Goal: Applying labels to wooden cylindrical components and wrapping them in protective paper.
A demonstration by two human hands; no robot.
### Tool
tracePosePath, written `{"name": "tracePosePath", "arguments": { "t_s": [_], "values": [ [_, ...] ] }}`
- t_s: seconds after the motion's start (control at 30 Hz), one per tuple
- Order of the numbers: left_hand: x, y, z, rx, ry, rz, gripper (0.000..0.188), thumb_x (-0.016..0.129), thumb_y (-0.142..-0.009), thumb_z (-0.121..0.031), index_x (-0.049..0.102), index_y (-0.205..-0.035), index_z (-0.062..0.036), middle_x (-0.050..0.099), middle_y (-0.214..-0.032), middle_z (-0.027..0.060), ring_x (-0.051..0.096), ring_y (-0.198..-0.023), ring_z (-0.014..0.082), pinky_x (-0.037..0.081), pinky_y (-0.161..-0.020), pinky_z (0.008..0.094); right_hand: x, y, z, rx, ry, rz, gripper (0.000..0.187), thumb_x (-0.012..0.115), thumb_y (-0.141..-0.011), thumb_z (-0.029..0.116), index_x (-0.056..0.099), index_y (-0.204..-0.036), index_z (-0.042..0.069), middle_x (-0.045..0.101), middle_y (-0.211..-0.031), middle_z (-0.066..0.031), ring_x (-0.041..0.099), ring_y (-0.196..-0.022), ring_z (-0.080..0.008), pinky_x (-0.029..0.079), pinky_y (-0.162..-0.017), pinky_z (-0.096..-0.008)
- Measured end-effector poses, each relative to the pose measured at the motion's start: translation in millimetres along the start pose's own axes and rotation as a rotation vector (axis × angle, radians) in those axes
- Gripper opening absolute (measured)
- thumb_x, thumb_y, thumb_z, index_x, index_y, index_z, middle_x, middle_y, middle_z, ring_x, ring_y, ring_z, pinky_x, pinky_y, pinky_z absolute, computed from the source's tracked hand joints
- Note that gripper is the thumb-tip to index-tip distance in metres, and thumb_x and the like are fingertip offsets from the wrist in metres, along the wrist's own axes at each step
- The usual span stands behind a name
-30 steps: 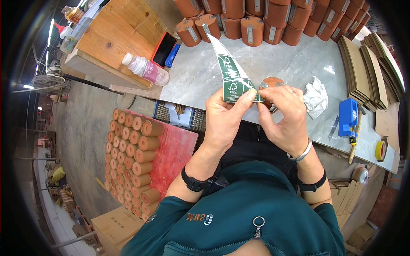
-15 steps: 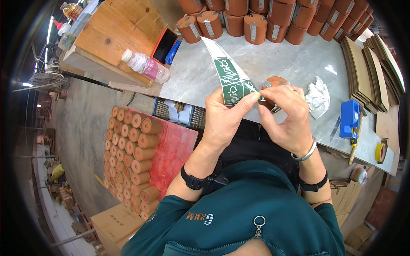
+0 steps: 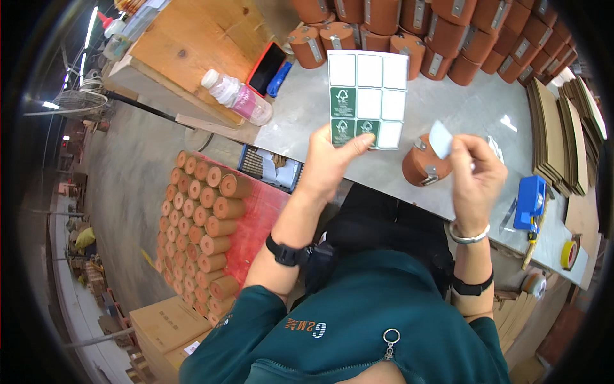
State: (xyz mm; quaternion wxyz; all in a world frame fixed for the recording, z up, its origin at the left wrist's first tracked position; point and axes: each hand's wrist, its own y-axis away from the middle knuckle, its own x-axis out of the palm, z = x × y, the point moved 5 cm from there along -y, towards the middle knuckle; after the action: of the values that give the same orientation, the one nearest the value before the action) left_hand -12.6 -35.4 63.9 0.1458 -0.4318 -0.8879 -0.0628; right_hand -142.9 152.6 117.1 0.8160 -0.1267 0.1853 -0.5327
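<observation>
Sticker [image 3: 440, 140] | pinching edge with right hand [image 3: 476, 171], sheet [image 3: 369, 104] with left hand [image 3: 327, 160] | keep sticky side untouched, uncurled

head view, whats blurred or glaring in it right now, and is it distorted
In the head view, the bare right hand and the small pale sticker it holds look slightly smeared, the green-and-white rectangular sticker sheet crisper; also in the head view, a white glare spot on the grey marbled tabletop; around the head view's rim, fisheye bending and dark corners.
</observation>
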Motion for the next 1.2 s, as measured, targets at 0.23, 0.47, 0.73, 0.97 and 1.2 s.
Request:
{"name": "tracePosePath", "arguments": {
  "t_s": [0.23,0.47,0.73,0.97,1.2],
  "values": [
    [-99.5,-66.0,21.2,0.086,-1.045,-0.447,0.058,0.081,-0.077,-0.013,0.054,-0.127,0.0008,0.064,-0.115,0.0156,0.062,-0.104,0.0278,0.049,-0.09,0.0394,-41.6,7.7,-17.9,0.109,-0.09,-0.032,0.007,0.064,-0.091,0.003,0.067,-0.091,-0.003,0.062,-0.083,0.0002,0.054,-0.081,-0.007,0.042,-0.073,-0.0223],
    [51.0,27.4,-29.2,1.01,-1.161,0.013,0.057,0.086,-0.068,-0.018,0.056,-0.116,-0.013,0.052,-0.131,0.0136,0.042,-0.13,0.0426,0.036,-0.105,0.0515,-25.9,23.0,-17.1,0.174,-0.201,0.029,0.014,0.061,-0.087,-0.003,0.066,-0.1,-0.005,0.069,-0.092,-0.0068,0.062,-0.086,-0.0115,0.048,-0.081,-0.0257],
    [90.8,42.0,3.3,1.08,-1.031,0.062,0.042,0.085,-0.065,-0.008,0.062,-0.099,-0.0156,0.058,-0.122,0.0069,0.044,-0.129,0.0385,0.042,-0.099,0.0481,-27.6,39.1,-22.2,0.173,-0.217,0.093,0.018,0.059,-0.083,-0.006,0.065,-0.1,-0.005,0.07,-0.094,-0.0082,0.063,-0.089,-0.0132,0.048,-0.084,-0.0272],
    [97.2,53.3,-5.5,0.981,-1.059,0.137,0.024,0.079,-0.066,0.001,0.064,-0.08,-0.0118,0.064,-0.113,0.0065,0.049,-0.124,0.0385,0.044,-0.097,0.0455,-25.9,45.0,-17.6,0.163,-0.296,0.119,0.016,0.061,-0.085,-0.002,0.065,-0.101,-0.005,0.069,-0.095,-0.009,0.063,-0.089,-0.0134,0.048,-0.084,-0.0276],
    [80.5,44.3,27.3,-0.285,-0.052,0.278,0.004,0.068,-0.091,-0.004,0.065,-0.093,-0.0042,0.065,-0.096,-0.0025,0.057,-0.086,0.0028,0.046,-0.078,0.0204,-21.8,43.4,-16.7,0.0,-0.224,0.13,0.016,0.067,-0.09,0.007,0.065,-0.103,-0.003,0.063,-0.095,-0.006,0.056,-0.083,-0.0114,0.044,-0.078,-0.0255]
  ]
}}
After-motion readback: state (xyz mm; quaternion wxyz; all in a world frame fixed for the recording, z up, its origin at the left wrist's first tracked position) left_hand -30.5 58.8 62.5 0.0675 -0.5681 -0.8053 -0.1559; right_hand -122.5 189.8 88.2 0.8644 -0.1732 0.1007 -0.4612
